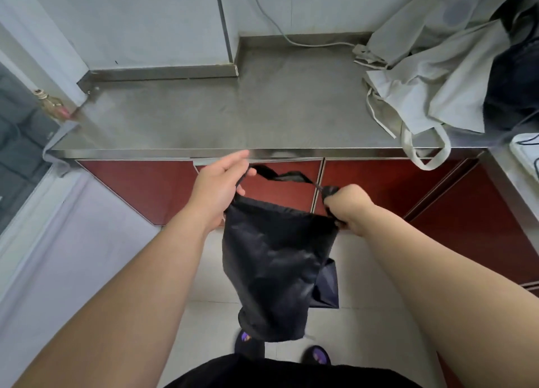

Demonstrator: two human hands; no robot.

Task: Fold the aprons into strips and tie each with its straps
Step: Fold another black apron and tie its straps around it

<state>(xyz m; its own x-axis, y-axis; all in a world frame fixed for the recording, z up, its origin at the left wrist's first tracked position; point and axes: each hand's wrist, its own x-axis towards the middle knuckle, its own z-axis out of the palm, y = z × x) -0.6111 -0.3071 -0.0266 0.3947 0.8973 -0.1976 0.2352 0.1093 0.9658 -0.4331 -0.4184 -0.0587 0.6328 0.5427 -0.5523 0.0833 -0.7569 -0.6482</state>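
A black apron point(277, 268) hangs in front of me, below the counter's front edge and above the floor. My left hand point(217, 189) pinches its upper left corner, with the other fingers stretched forward. My right hand point(348, 205) grips the upper right corner in a closed fist. A black strap point(287, 176) runs slack between the two hands. A pile of light grey aprons point(431, 75) with loose straps lies on the right end of the steel counter point(233, 116), one strap looping over the edge.
Red cabinet doors point(151, 186) stand under the counter. A dark cloth point(513, 84) lies at the far right beside the grey pile. A white cable point(280, 28) runs down the back wall. A small bottle point(51, 103) stands at the left. My feet are on the tiled floor.
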